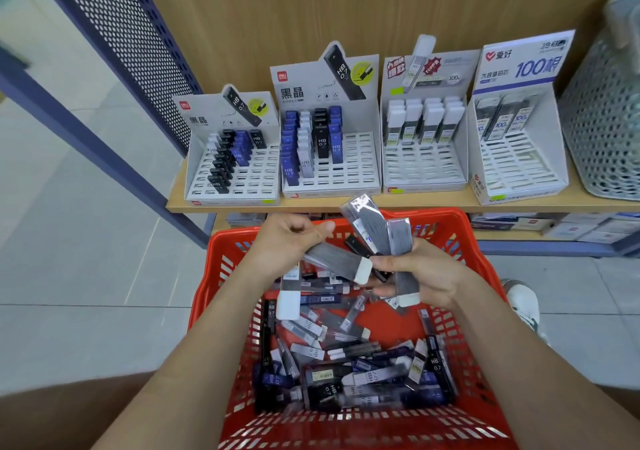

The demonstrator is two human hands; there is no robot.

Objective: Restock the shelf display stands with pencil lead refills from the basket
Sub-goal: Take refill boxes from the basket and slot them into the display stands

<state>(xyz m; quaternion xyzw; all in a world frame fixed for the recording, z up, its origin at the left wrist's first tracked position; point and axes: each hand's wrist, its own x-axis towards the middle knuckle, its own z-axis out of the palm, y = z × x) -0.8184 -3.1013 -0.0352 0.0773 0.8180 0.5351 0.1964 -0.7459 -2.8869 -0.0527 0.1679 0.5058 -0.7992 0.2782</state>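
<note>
Left hand [287, 240] and right hand [424, 271] grip refills [400, 238] above basket [232, 237].

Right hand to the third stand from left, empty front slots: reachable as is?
Probably yes. The right hand holds a fan of refills just below the shelf; nothing stands between it and the third stand, whose front rows are open.

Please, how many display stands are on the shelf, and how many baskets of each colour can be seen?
display stands: 4
red basket: 1
grey basket: 1
Total: 6
</note>
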